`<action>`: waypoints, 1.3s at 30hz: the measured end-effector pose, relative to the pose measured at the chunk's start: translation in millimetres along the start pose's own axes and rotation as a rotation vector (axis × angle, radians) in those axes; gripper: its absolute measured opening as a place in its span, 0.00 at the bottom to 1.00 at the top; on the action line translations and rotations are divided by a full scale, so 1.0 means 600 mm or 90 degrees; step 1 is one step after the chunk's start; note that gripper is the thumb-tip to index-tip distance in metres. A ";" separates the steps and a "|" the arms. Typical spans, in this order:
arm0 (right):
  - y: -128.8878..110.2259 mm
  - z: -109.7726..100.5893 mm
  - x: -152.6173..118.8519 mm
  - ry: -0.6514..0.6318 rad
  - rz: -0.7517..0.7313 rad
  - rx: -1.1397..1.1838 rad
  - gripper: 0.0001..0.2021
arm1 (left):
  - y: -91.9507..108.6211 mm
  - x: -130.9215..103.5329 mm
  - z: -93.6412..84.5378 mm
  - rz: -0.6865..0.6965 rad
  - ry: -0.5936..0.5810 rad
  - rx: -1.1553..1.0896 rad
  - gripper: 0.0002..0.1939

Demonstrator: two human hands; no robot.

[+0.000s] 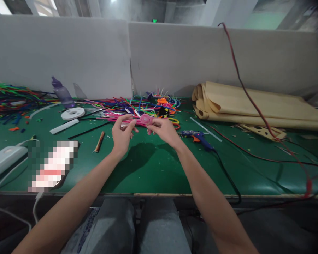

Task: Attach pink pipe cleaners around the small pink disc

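right hand [166, 131] pinching round pink piece [145, 119] | left hand [121, 137] curled nearby (grip? can't tell from here) | green worktop [151, 178] below

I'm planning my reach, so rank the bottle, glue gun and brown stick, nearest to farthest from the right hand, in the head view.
1. Glue gun: just right of the right hand.
2. Brown stick: left of the left hand.
3. Bottle: farther left, toward the back.

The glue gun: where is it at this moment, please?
In the head view, the glue gun lies on the green table, just right of the right hand and nearer than the brown paper.
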State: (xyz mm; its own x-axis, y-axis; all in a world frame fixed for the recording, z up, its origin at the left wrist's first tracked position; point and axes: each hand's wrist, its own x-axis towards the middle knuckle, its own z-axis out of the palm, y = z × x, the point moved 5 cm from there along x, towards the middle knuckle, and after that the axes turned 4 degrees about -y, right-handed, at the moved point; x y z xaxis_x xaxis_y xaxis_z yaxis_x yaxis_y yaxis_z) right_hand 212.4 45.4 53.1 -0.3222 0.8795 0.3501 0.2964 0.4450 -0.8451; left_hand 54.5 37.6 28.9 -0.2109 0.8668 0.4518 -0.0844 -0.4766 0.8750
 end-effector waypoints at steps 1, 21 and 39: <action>0.002 0.000 0.000 -0.027 0.002 -0.012 0.06 | 0.007 -0.002 0.002 0.028 -0.012 0.024 0.16; -0.017 0.004 -0.009 0.140 -0.194 -0.464 0.05 | 0.001 -0.004 0.015 0.008 -0.120 0.044 0.10; -0.012 0.026 -0.021 0.095 -0.040 -0.541 0.14 | -0.001 -0.004 0.014 0.008 -0.094 0.026 0.10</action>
State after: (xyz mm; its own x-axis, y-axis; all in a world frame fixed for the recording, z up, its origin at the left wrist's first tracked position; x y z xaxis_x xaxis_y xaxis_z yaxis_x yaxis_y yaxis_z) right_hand 200.4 28.6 48.2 -0.2560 0.8357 0.4859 0.8732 0.4156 -0.2547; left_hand 63.4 36.8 28.7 -0.0652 0.8746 0.4804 -0.0427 -0.4834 0.8743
